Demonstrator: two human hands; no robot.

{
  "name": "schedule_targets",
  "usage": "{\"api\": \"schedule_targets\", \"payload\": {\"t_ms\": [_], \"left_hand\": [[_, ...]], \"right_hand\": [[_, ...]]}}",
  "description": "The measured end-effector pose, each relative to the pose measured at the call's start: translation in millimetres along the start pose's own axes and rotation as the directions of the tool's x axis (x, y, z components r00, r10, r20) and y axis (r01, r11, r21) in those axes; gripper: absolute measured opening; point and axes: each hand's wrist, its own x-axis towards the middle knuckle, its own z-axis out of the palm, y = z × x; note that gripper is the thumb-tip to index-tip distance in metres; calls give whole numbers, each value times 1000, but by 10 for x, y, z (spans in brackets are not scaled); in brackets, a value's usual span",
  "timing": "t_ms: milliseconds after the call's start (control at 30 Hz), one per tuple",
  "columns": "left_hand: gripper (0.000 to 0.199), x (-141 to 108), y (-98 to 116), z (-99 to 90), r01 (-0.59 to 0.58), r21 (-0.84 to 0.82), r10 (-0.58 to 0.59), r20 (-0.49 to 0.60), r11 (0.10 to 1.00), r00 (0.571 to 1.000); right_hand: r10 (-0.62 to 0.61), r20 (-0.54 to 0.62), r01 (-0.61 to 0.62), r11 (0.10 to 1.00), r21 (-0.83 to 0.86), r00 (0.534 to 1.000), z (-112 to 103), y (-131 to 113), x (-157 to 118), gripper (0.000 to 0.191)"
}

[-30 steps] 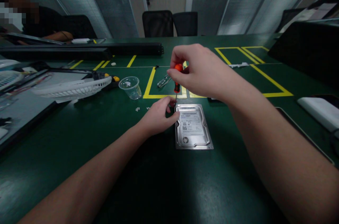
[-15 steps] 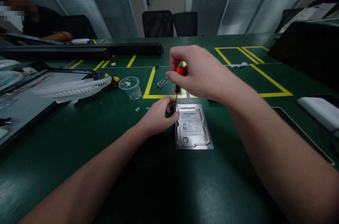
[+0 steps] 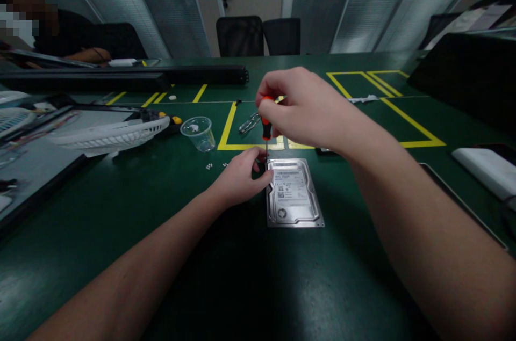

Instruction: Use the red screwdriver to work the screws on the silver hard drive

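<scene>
A silver hard drive (image 3: 296, 190) with a white label lies flat on the green table. My left hand (image 3: 245, 177) is at its far left corner, thumb on the top edge and fingers curled by the side. Pinched in my right hand (image 3: 292, 107) is a screwdriver (image 3: 266, 125) with an orange and black handle. It stands nearly upright, its thin shaft reaching down to that same corner beside my left fingertips. What the tip touches is too small to make out.
Left of the drive lie several tiny screws (image 3: 209, 166), with a clear plastic cup (image 3: 198, 134) behind them. A clear, shiny object (image 3: 249, 123) lies beyond my hands. White fan-like guards (image 3: 116, 134) are at left, a white box (image 3: 487, 172) at right. Across the table sits a person (image 3: 76, 35).
My right hand has shifted and turned slightly, bringing the screwdriver handle a little left and more upright. The left hand and the hard drive have stayed in place.
</scene>
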Motion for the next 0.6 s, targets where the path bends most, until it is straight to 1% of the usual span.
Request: {"api": "schedule_targets", "payload": {"t_ms": [100,300,467,600], "left_hand": [[37,-2,-2,-4,0,7,0,3,1000,1000],[40,-11,-1,-16,12,6,-13,17,1000,1000],[39,-6,1,-9,6,15,-6,10,1000,1000],[39,-5,18,-21,10,12,-10,15,1000,1000]], "right_hand": [[29,-18,-29,1000,-2,999,-2,16,1,15],[47,-63,-52,995,-85,997,-21,52,2,14],[-1,-69,-9,991,-134,998,-15,46,2,8],[-37,-52,31,994,-101,998,-16,23,-3,7]]}}
